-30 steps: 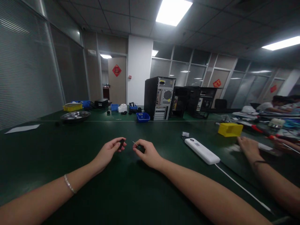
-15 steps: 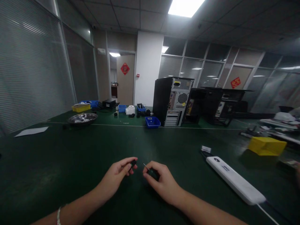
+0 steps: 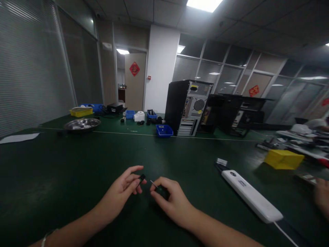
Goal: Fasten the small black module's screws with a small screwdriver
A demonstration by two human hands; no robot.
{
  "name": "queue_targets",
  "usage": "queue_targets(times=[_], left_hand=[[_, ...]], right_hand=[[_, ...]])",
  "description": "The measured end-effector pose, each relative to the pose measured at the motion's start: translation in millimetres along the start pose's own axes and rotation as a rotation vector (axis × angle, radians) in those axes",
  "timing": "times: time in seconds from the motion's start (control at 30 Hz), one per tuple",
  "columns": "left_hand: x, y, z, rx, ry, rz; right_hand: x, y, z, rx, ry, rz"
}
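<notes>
On table (image 3: pixel 115 154), L: metal bowl (image 3: pixel 82 124) w/ small pcs; blue tray (image 3: pixel 164 131) R.

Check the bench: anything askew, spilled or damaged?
Nothing clearly odd: the nearest computer tower stands upright, the metal dish sits flat. The yellow bin is too blurred to judge for damage.

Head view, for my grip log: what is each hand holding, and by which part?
Left hand: a small dark piece, pinched at its lower end. Right hand: a thin-tipped tool, by its dark handle.
</notes>
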State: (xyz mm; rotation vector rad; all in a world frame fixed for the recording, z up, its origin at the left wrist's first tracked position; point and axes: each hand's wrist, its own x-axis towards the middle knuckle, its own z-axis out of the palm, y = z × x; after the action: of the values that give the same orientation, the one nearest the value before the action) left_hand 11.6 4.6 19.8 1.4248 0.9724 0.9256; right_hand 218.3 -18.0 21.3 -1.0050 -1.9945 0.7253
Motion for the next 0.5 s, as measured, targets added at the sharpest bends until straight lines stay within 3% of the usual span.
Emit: queue_targets(times=[0.2,0.43,0.5], left_hand=[[2.2,-9.7,-2.1,-0.026,-0.012,0.047],[-1.8,-6.4,3.4,0.007,-0.007,0.002],[-2.6,-3.9,4.7,0.085,0.050,0.018]], right_hand=[[-2.7,-3.7,-2.3,0.052,-0.048,-0.034],[-0.7,-2.9,-2.4,0.081,-0.076,-0.062],[-1.2,-2.5,-2.4,0.062,-0.077,-0.062]])
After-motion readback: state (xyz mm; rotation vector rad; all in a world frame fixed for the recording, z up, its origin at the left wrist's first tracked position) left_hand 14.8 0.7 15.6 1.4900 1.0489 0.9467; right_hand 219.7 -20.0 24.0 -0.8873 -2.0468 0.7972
